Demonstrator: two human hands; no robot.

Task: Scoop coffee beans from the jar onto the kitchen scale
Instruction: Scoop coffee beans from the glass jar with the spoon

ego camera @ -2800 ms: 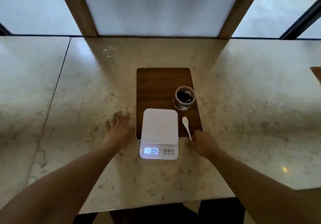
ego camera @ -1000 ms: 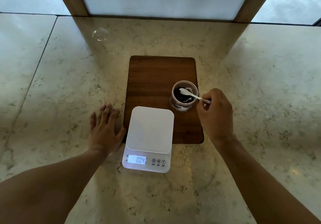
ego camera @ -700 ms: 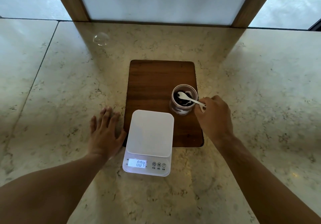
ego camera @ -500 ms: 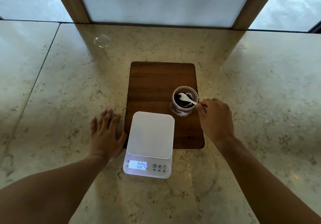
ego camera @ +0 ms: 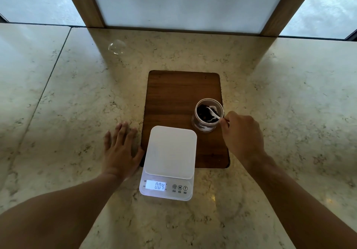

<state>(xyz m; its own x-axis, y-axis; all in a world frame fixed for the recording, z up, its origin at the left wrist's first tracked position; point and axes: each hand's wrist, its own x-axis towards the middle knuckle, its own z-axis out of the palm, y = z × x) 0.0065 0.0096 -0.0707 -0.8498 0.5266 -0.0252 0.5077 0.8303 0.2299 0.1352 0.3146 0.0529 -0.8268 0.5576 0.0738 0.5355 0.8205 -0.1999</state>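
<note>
An open glass jar (ego camera: 202,128) of dark coffee beans (ego camera: 202,111) stands on the right side of a wooden board (ego camera: 179,94). My right hand (ego camera: 242,135) pinches the handle of a small white spoon (ego camera: 213,113), whose bowl dips into the jar among the beans. A white kitchen scale (ego camera: 170,150) sits in front of the jar, partly on the board, its platform bare and its display (ego camera: 156,185) reading 004. My left hand (ego camera: 120,150) lies flat on the counter, fingers spread, just left of the scale.
The marble counter (ego camera: 77,104) runs wide on both sides, with a seam at the left. A clear round glass lid (ego camera: 116,47) lies at the back left. Wooden window posts (ego camera: 85,3) rise behind the counter's far edge.
My right hand picked the spoon up from beside the scale, carried it over the jar and lowered its bowl into the beans. The left hand stayed flat.
</note>
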